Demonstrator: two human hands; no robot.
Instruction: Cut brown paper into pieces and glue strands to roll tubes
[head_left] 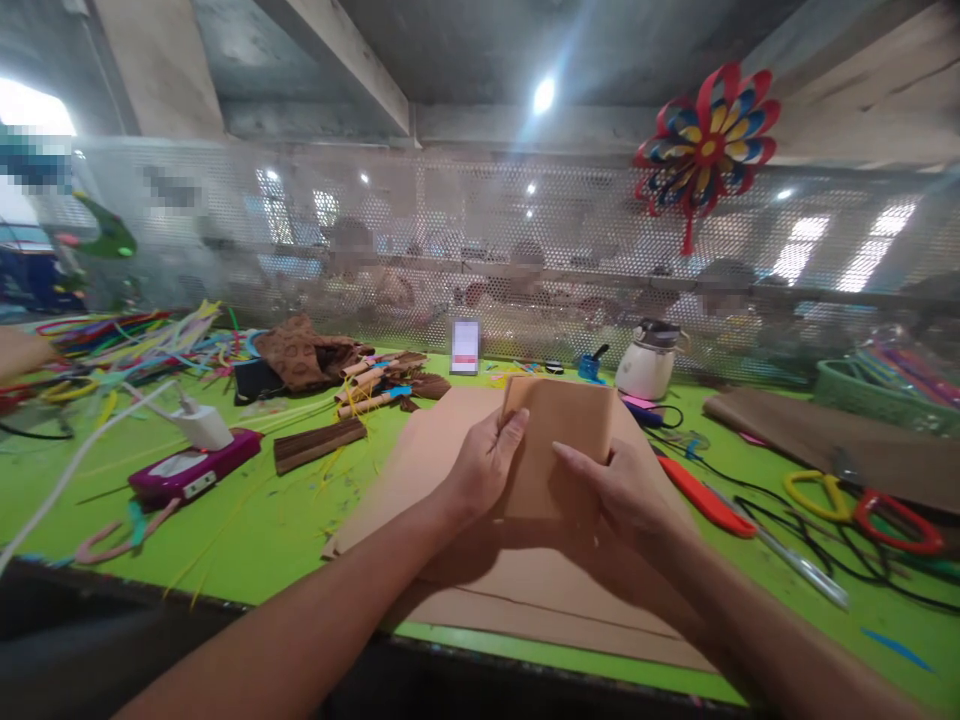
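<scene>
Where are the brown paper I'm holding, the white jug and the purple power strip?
Held brown paper [559, 445]: head view, middle of its visible face.
White jug [643, 366]: head view, on its body.
Purple power strip [208, 462]: head view, on its top.

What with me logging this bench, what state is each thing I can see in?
Left hand: closed on the held paper
Right hand: closed on the held paper
Held paper: upright
Brown sheets: lying flat, beneath the hands
Phone: upright, screen lit
Jug: upright
Brown cloth: crumpled
Flower: hanging
Lamp: lit
Scissors: handles apart, blades unclear
</scene>
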